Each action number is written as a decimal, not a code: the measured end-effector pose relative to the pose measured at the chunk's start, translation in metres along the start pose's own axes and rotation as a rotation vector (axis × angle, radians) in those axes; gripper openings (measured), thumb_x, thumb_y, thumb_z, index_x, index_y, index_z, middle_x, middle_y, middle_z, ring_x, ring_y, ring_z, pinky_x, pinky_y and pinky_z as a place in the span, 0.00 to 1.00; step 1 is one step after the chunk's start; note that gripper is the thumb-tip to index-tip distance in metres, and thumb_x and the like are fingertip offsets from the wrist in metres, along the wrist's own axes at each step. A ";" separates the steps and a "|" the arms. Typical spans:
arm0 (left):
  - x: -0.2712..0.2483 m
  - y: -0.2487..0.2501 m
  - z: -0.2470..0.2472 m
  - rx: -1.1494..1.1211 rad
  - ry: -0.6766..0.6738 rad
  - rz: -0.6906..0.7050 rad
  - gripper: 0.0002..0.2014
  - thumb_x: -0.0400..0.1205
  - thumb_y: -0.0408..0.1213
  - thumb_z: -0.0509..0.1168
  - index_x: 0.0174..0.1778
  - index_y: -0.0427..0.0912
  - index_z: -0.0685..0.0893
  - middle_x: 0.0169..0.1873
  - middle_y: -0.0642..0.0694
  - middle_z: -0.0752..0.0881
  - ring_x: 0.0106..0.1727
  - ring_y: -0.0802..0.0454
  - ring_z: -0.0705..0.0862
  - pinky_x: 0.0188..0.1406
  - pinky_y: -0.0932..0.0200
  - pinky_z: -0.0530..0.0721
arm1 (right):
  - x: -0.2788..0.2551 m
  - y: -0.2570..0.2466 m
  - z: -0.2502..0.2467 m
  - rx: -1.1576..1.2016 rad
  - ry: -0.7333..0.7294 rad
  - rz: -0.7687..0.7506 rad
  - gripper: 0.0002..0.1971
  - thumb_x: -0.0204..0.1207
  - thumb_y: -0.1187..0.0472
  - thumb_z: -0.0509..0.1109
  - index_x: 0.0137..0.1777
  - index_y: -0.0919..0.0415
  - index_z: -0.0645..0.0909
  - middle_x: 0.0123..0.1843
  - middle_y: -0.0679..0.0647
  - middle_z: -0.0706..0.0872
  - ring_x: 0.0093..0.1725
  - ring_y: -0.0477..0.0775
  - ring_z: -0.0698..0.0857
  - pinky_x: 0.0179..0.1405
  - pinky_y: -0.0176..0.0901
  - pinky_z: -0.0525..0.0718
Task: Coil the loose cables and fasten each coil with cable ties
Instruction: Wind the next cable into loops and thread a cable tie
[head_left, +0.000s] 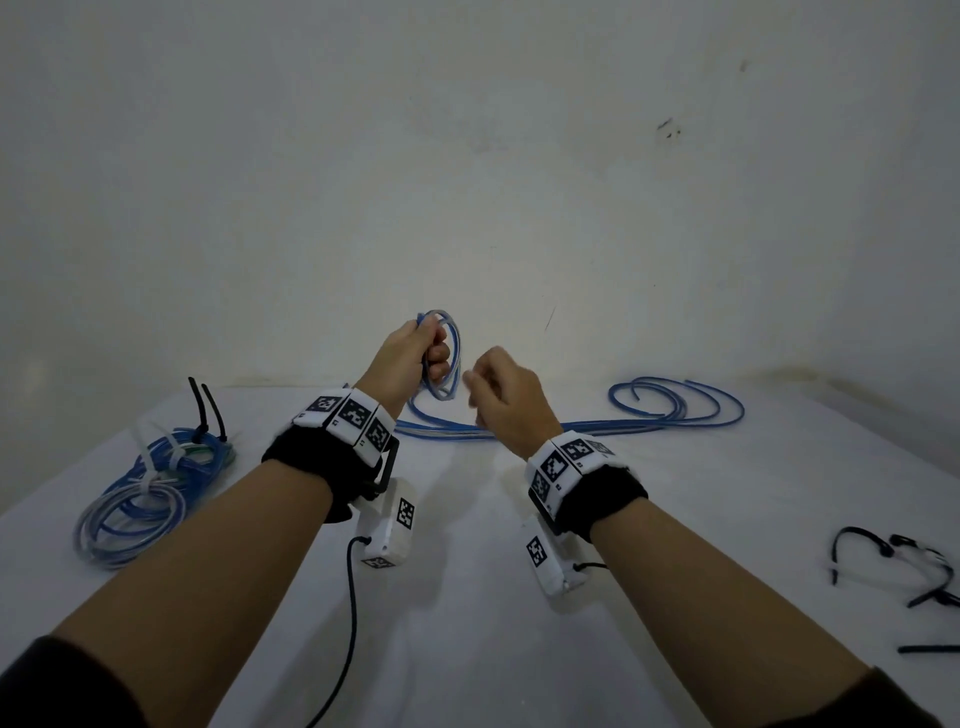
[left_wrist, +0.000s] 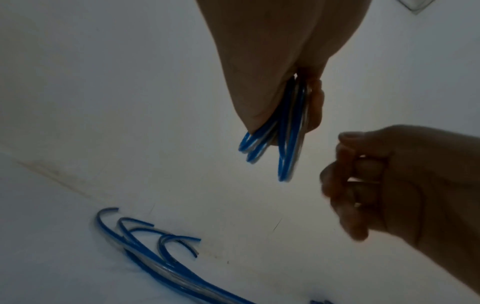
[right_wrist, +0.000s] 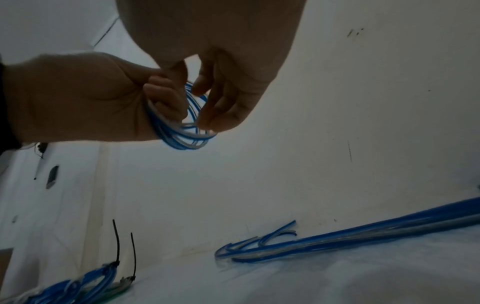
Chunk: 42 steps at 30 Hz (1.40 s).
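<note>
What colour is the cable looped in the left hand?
The cable is blue with a clear, whitish stripe. The right wrist view shows it best.

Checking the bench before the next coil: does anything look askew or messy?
Mostly orderly. The tied coils have two black tie tails sticking up untrimmed, and loose cable sprawls uncoiled behind the right hand.

A white table (head_left: 467, 597) meets a pale wall (head_left: 467, 156) behind it. On the table's far left lie tied coils of blue and clear cable (head_left: 150, 483). Loose blue and clear cables (head_left: 649, 415) stretch along the far edge toward the right. Black cable ties (head_left: 904, 566) lie near the right edge. Above the middle, the left hand (head_left: 415, 353) holds a small blue cable coil (head_left: 447, 353); the right hand (head_left: 504, 400) is just beside it.
</note>
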<state>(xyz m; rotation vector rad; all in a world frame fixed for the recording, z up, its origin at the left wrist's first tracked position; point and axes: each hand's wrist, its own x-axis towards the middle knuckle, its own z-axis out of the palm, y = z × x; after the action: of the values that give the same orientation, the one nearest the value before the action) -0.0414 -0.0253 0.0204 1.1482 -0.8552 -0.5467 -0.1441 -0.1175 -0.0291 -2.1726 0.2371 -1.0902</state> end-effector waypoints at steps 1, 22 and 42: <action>0.000 0.001 0.000 0.042 -0.005 -0.007 0.17 0.88 0.40 0.49 0.33 0.41 0.70 0.23 0.49 0.66 0.21 0.56 0.64 0.18 0.69 0.64 | 0.003 0.001 -0.003 -0.011 0.060 -0.027 0.05 0.80 0.62 0.62 0.45 0.63 0.73 0.38 0.64 0.82 0.34 0.60 0.79 0.34 0.53 0.78; 0.000 -0.002 0.008 0.251 -0.171 -0.224 0.17 0.81 0.34 0.45 0.28 0.40 0.71 0.16 0.52 0.64 0.17 0.57 0.58 0.17 0.67 0.56 | 0.016 -0.008 -0.021 -0.068 0.097 -0.299 0.03 0.75 0.66 0.69 0.45 0.65 0.83 0.46 0.56 0.85 0.48 0.53 0.83 0.46 0.51 0.84; 0.005 -0.019 0.048 0.715 -0.087 0.151 0.19 0.87 0.48 0.49 0.32 0.44 0.69 0.25 0.46 0.74 0.25 0.51 0.70 0.26 0.57 0.68 | -0.002 0.002 -0.052 0.279 -0.061 0.133 0.03 0.83 0.67 0.58 0.53 0.60 0.68 0.35 0.54 0.76 0.30 0.41 0.77 0.45 0.52 0.85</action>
<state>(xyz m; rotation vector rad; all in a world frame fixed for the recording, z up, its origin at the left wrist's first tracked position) -0.0767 -0.0620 0.0121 1.6924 -1.2533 -0.1570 -0.1847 -0.1442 -0.0098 -1.9094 0.1871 -0.9225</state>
